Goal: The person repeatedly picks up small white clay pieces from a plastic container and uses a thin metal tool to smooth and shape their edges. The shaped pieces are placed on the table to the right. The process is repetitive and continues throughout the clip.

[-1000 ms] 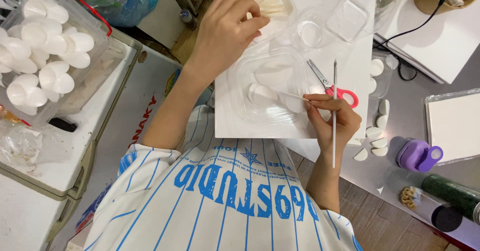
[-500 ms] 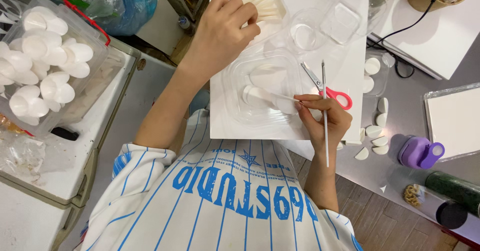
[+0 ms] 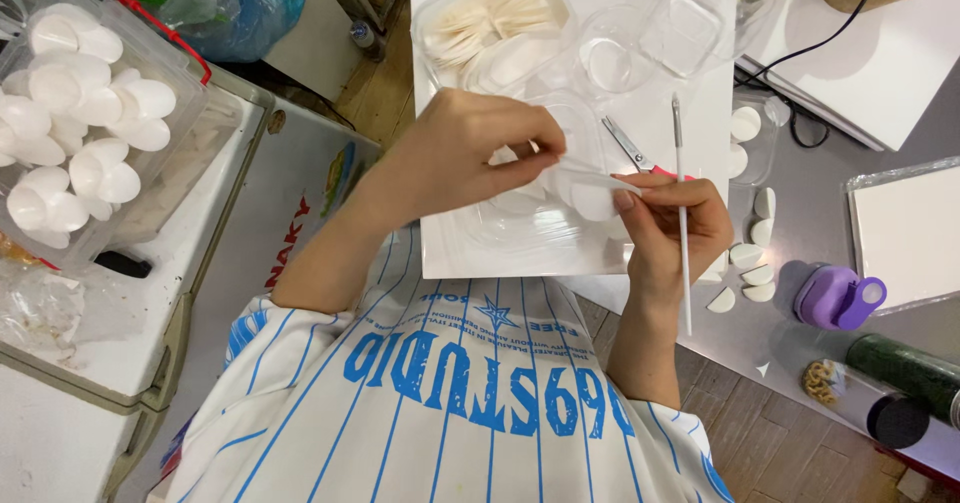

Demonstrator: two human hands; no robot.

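Both hands meet over a clear plastic tray (image 3: 500,225) on the white surface (image 3: 700,73). The left hand (image 3: 465,158) is curled tight and pinches a thin white petal piece (image 3: 590,201). The right hand (image 3: 670,225), at 3 o'clock from the left hand, holds the same piece and also grips a long thin white stick (image 3: 682,213). Small scissors (image 3: 630,148) lie just at 12 o'clock from the right hand.
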